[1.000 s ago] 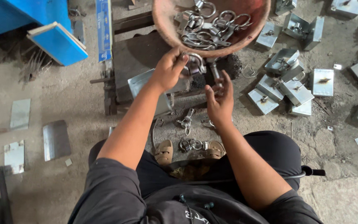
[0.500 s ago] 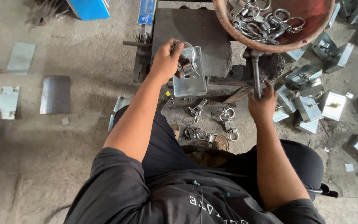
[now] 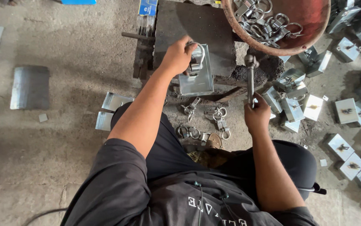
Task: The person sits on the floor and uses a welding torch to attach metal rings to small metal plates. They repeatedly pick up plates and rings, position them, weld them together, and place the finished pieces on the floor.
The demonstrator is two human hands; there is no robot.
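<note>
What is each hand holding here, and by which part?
The left hand steadies a metal padlock body at its shackle end. The right hand grips a hammer at the lower handle.

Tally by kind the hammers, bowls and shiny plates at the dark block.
hammer: 1, gripped in the right hand
rust-red bowl: 1, holding ring fittings
shiny plate: 1, on the dark block, held by the left hand
Total: 3
</note>
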